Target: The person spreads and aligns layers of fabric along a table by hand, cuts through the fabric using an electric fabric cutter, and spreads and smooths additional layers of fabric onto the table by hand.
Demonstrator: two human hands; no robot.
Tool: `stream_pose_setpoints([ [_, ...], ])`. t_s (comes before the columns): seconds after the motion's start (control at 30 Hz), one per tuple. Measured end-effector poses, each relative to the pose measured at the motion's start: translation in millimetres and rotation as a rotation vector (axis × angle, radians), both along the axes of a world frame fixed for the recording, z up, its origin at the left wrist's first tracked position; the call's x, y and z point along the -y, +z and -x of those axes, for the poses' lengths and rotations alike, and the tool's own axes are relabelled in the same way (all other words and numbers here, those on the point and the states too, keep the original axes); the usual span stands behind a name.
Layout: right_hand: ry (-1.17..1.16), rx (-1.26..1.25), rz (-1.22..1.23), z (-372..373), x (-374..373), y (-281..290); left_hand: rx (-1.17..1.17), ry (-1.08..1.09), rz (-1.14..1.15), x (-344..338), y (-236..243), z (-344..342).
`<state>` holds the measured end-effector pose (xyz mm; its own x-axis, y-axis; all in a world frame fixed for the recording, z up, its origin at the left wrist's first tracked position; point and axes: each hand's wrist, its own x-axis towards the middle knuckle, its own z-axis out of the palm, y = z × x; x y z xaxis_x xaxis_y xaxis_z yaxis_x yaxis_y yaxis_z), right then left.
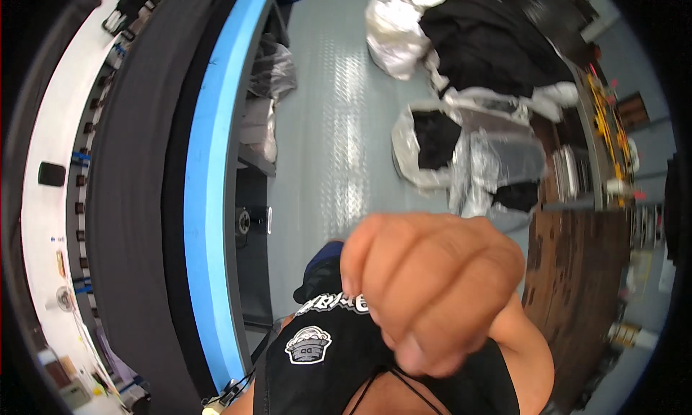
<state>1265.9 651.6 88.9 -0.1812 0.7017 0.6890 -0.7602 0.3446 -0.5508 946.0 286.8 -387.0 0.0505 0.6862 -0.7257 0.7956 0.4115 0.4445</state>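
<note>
My bare right hand (436, 292), clenched, contents hidden, could bump my head camera: held too close. Left hand: unseen.

Left: long cloth (133, 199) along counter (209, 199). Middle: floor (310, 112), right of counter. Right of floor: open bag (404, 155) with garment (436, 137) inside, plastic sack (508, 159) just beside, fabric heap (490, 43) beyond. Right hand (436, 289) before shirt (310, 382), left of planks (577, 285).
</note>
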Motion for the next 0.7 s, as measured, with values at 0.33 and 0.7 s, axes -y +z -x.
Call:
stream_pose_setpoints([
  [0.33,-0.492,0.196,-0.816,43,-312,5,0.104,0.101,-0.167,-340,-68,17],
  [0.7,-0.565,1.071,0.114,-9,-637,-137,0.004,0.438,-0.43,-914,64,90],
])
